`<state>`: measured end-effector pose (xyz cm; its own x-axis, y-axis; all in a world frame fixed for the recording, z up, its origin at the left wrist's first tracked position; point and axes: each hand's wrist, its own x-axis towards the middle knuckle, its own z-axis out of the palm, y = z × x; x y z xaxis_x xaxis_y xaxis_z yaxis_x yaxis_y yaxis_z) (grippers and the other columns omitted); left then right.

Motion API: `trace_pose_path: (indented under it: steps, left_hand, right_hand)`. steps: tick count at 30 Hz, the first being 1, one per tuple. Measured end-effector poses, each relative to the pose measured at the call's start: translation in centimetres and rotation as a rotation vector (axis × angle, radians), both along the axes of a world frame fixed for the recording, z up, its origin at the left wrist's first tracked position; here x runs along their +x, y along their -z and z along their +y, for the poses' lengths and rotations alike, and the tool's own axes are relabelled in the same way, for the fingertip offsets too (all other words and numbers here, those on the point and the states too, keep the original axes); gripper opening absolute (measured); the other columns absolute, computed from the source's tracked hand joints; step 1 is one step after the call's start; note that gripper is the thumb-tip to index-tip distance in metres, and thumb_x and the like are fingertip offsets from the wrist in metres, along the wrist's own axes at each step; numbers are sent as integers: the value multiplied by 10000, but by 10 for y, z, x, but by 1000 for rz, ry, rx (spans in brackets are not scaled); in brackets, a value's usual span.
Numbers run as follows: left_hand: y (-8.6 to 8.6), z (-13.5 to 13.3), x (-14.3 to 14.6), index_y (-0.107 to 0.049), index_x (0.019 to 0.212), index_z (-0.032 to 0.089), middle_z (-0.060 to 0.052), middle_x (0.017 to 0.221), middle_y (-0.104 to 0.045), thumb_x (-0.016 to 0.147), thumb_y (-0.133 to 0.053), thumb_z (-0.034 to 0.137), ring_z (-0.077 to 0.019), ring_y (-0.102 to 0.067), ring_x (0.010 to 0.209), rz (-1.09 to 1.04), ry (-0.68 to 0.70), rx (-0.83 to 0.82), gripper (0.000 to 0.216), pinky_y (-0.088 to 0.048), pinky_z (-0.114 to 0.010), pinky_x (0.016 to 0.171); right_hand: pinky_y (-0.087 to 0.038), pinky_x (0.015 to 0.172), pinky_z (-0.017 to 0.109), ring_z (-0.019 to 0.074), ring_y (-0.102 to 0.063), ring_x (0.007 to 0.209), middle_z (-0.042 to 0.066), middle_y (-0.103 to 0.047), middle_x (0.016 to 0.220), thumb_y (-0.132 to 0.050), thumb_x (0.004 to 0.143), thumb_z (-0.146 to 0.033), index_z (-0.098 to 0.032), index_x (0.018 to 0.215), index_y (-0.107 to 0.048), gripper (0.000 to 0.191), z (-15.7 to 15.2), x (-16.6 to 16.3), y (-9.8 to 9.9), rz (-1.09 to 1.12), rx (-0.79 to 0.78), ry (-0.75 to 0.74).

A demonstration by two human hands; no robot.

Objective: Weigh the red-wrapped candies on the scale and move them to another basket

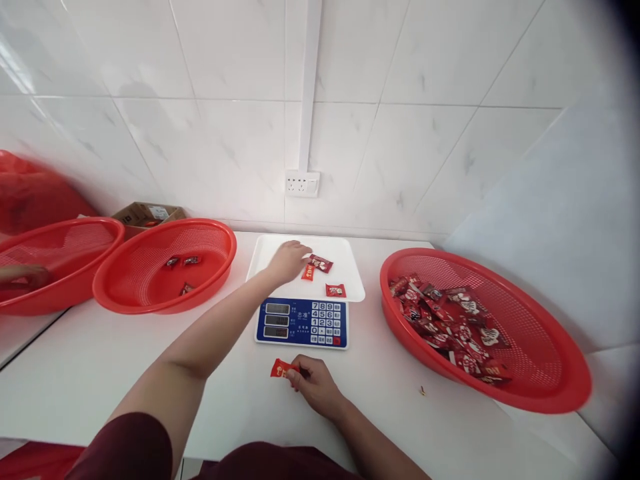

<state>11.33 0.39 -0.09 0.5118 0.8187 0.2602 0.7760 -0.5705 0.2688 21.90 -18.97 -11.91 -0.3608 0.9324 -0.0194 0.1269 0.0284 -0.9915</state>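
I have bare tabletop (pixel 370 353) between the right edge of the scale (pixel 303 323) and the perforated red basket (pixel 570 392). Off the scale's front edge, my right hand (pixel 319 387) pinches a shiny red packet (pixel 279 367). My left hand (pixel 289 261) is over the smooth white pan (pixel 345 257), fingertips at a dark-red packet (pixel 323 265) near its middle; whether they grip, I cannot tell.
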Motion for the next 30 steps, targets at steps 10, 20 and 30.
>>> trace_pose_path:
  steps: [10, 20, 30]
  left_hand:
    - [4, 15, 49, -631, 969, 221, -35, 952, -637, 715, -555, 116, -199, -614, 839, -37, 73, -134, 285, -446, -308, 808]
    - [-38, 12, -99, -588, 1044, 205, -48, 1005, -587, 825, -474, 179, -169, -591, 847, -187, -377, 81, 248, -455, -264, 769]
    - [-18, -15, -102, -584, 1105, 143, -88, 1157, -609, 868, -472, 288, -226, -539, 1057, -109, -268, -61, 299, -406, -332, 912]
  right_hand:
    - [-376, 504, 217, 108, -472, 544, -20, -531, 582, -514, 804, -499, -183, 636, -526, 358, 1, 0, 8, -73, 57, 24]
    - [-348, 517, 232, 118, -456, 541, -24, -497, 573, -502, 819, -469, -185, 639, -516, 337, 1, 1, 5, -71, 36, -25]
    - [-372, 535, 240, 125, -478, 562, -14, -520, 595, -488, 827, -440, -179, 657, -520, 313, 1, -1, 2, -144, 33, -28]
